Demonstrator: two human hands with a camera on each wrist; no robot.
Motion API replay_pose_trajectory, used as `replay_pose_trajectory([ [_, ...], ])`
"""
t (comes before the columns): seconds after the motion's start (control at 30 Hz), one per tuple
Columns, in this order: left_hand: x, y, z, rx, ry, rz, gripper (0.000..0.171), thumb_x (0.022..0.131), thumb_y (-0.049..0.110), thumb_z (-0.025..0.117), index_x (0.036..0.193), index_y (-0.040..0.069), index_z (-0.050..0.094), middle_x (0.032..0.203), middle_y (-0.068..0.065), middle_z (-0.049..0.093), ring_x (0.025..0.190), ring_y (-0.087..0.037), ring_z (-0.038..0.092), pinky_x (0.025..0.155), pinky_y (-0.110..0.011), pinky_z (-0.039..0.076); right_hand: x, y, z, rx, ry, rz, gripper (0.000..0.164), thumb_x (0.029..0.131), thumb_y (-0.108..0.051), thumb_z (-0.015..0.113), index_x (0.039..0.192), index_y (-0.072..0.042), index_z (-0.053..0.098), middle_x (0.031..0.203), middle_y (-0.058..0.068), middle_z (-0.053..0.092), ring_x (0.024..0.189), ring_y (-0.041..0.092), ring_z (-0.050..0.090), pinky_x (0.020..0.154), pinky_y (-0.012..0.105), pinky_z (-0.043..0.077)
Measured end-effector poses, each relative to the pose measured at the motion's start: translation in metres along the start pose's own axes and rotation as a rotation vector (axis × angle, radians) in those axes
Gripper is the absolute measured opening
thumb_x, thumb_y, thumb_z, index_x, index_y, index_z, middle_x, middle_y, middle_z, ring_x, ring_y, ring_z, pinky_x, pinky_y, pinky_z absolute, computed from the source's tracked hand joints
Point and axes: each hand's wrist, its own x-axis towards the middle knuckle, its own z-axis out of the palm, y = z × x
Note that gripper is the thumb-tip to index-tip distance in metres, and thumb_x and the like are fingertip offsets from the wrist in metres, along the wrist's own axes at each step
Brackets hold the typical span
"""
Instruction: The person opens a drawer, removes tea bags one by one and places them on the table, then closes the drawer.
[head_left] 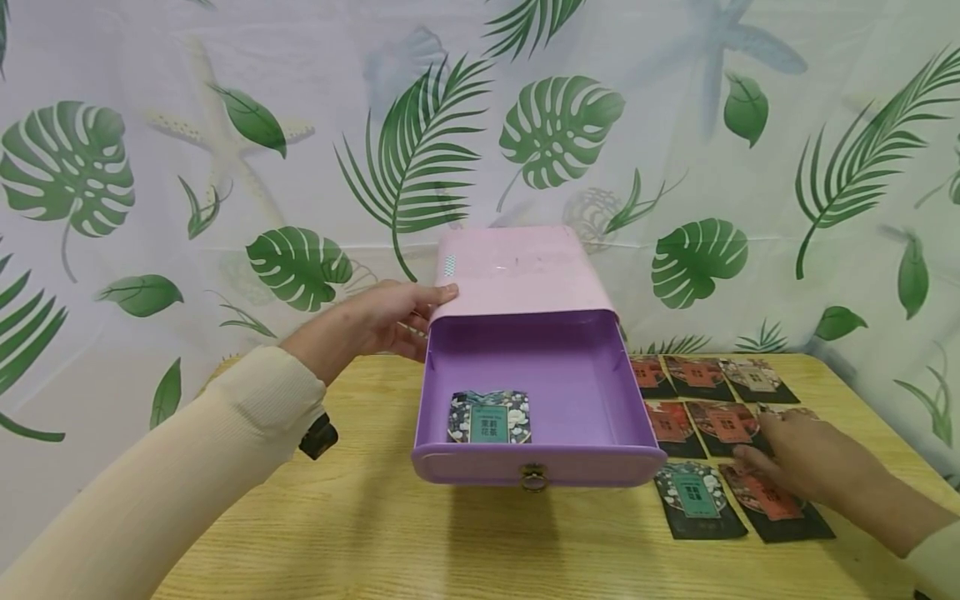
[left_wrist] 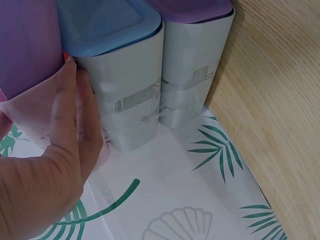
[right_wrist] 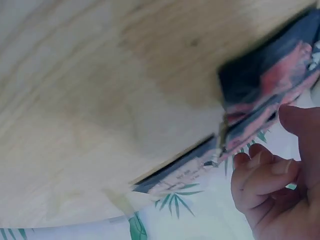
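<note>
A pink drawer box (head_left: 517, 271) stands in front of me with its purple drawer (head_left: 573, 387) pulled out. My left hand (head_left: 390, 321) grips the box's left side near the front, thumb over the top edge. In the left wrist view, its fingers lie along the side of the pink casing. One green-labelled jasmine tea packet (head_left: 487, 418) leans inside the drawer at the front left. My right hand (head_left: 817, 454) is over tea packets at the right, fingertips close to a red-labelled tea packet (head_left: 723, 427). Nothing shows between its loosely bent fingers in the right wrist view.
Under the pink box are white casings with a blue drawer (left_wrist: 112, 25) and a purple drawer (left_wrist: 192, 7). Several tea packets lie in rows, including a green-labelled one (head_left: 697, 500). The wooden table (head_left: 337, 517) meets a leaf-print cloth (head_left: 405, 150) behind.
</note>
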Motion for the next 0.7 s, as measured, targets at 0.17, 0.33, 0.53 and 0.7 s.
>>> replay_pose_trajectory([
  [0.17, 0.000, 0.000, 0.000, -0.004, 0.005, -0.002, 0.056, 0.083, 0.048, 0.062, 0.113, 0.002, 0.052, 0.107, -0.018, 0.054, 0.086, -0.033, 0.062, 0.073, -0.042, 0.056, 0.003, -0.012, -0.019, 0.091, 0.071, -0.011, 0.033, 0.092, -0.038, 0.051, 0.081, -0.007, 0.053, 0.064, -0.001, 0.046, 0.054, 0.012, 0.046, 0.047, 0.035, 0.045],
  [0.33, 0.000, 0.001, 0.000, -0.005, 0.007, -0.005, 0.056, 0.083, 0.048, 0.062, 0.112, 0.001, 0.052, 0.107, -0.017, 0.054, 0.086, -0.033, 0.062, 0.073, -0.042, 0.056, 0.009, -0.037, -0.047, 0.110, 0.272, -0.066, 0.032, 0.093, -0.043, 0.050, 0.073, -0.018, 0.047, 0.063, -0.006, 0.041, 0.054, 0.008, 0.038, 0.045, 0.029, 0.037],
  [0.53, 0.000, 0.000, 0.000, -0.002, 0.007, -0.001, 0.055, 0.084, 0.048, 0.062, 0.111, 0.002, 0.052, 0.106, -0.017, 0.054, 0.085, -0.032, 0.063, 0.073, -0.041, 0.056, 0.018, -0.064, -0.079, 0.082, 0.634, -0.233, 0.021, 0.086, -0.034, 0.059, 0.072, -0.020, 0.050, 0.062, -0.009, 0.044, 0.047, 0.002, 0.031, 0.036, 0.023, 0.029],
  [0.7, -0.001, 0.001, 0.000, 0.003, 0.006, -0.004, 0.055, 0.084, 0.048, 0.061, 0.112, 0.002, 0.052, 0.106, -0.017, 0.055, 0.085, -0.032, 0.063, 0.073, -0.041, 0.056, 0.025, -0.080, -0.104, 0.079, 0.846, -0.367, 0.020, 0.084, -0.032, 0.056, 0.078, -0.013, 0.058, 0.075, -0.001, 0.056, 0.049, 0.006, 0.045, 0.034, 0.026, 0.039],
])
